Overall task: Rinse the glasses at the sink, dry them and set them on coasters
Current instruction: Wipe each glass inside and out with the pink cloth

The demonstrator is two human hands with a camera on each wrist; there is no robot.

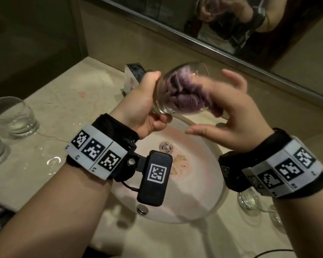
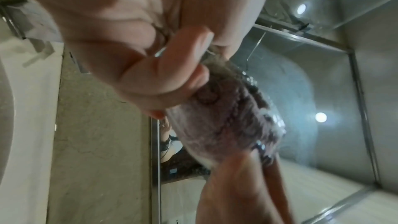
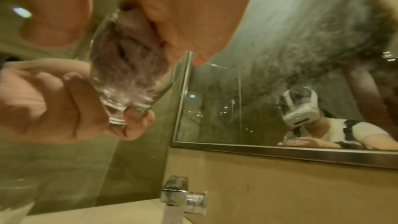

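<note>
Counter, left: two glasses [image 1: 13, 116] standing, apart from the hands. Above the sink [image 1: 203, 202]: left hand [image 1: 144, 105] curled round the base of a tilted glass [image 1: 175, 90]. Inside it, a purple cloth [image 1: 183, 95] stuffed to the bottom. Right hand [image 1: 229, 118] at the mouth, some fingers in with the cloth, others spread; its grip cannot be told. Step: drying, apparently. Next: withdraw cloth, find a coaster; none visible.

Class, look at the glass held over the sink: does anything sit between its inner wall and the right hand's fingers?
Yes: a purple cloth fills the glass, between its wall and the right hand.
</note>
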